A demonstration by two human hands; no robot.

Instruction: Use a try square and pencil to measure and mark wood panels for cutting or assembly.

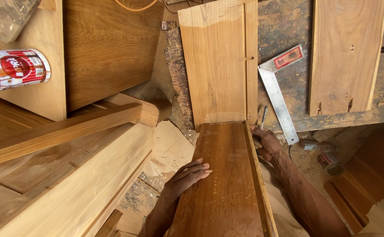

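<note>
A dark brown wooden board runs from the bottom of the view up to a paler board that lies flat on the workbench. My left hand rests flat on the dark board's left edge, fingers spread over its face. My right hand grips the board's right edge near its top corner and has a pen in its fingers. A thin strip stands along the pale board's right side.
A steel try square with a red handle lies right of the pale board. Another plank sits at the far right. A red and white tin lies on stacked timber at the left. Small cans lie lower right.
</note>
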